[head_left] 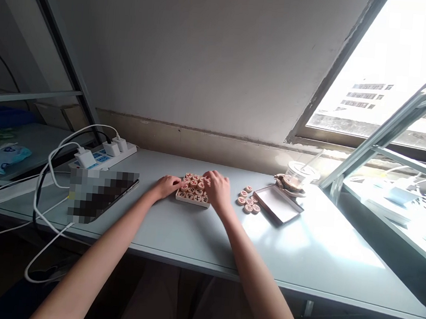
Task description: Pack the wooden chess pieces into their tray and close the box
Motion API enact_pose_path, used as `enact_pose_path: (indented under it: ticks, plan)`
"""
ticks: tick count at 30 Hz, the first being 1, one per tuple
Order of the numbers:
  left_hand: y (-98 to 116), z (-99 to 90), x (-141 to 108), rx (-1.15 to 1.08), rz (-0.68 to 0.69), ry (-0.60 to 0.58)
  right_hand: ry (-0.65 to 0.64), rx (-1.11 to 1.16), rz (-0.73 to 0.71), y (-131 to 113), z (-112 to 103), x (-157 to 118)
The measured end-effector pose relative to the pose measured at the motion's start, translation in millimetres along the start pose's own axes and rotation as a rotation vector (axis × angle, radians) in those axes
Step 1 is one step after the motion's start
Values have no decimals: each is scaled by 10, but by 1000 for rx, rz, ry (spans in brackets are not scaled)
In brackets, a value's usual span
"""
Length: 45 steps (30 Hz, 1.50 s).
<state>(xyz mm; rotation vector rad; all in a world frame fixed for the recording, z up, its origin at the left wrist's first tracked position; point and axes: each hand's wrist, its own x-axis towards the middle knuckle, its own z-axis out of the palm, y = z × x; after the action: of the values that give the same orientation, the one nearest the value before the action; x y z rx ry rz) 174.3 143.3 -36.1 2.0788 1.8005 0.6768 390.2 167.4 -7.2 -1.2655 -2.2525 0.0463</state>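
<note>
Wooden xiangqi pieces (194, 186) sit packed in a shallow, squarish tray (193, 203) on the table (191, 246), straight ahead between the left hand (166, 186) and right hand (217, 192). The right, nearer, curls over the tray; the left lies open against it. Any right-hand grip cannot be confirmed.

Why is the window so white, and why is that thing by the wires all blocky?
In the head view, daylight washes out the window, glare whitens the desk beside the tray, and a pixelated patch hides whatever lies near the cables.
</note>
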Motion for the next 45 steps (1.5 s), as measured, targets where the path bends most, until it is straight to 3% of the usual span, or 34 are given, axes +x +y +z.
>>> enact_pose_path:
  ticks: [2,4,7,16,23,26,31,35,39,45]
  plan:
    - [0,-4,-4,-9,-6,-12,4,-182,164,227,-134,-21]
    - [0,-4,-6,-9,-8,-9,-80,-320,349,454,-240,-52]
    - [-1,3,-6,-8,-7,2,-190,-353,477,688,-303,-91]
    - [37,-1,-31,12,-21,11,-240,-219,385,739,-174,-72]
    - [29,-2,-13,1,27,18,-246,-222,420,736,-257,-80]
    - [-2,17,3,-3,28,21,-222,-180,344,620,-283,-49]
    - [-29,36,13,-8,26,30,-89,96,-77,230,-193,-28]
    - [-3,19,-8,-25,36,27,-63,102,-260,-46,-48,-98]
    - [20,5,-17,-38,35,26,-64,52,-337,-138,73,-152]
    - [-17,22,11,-44,30,38,-74,-72,-254,-105,139,-149]
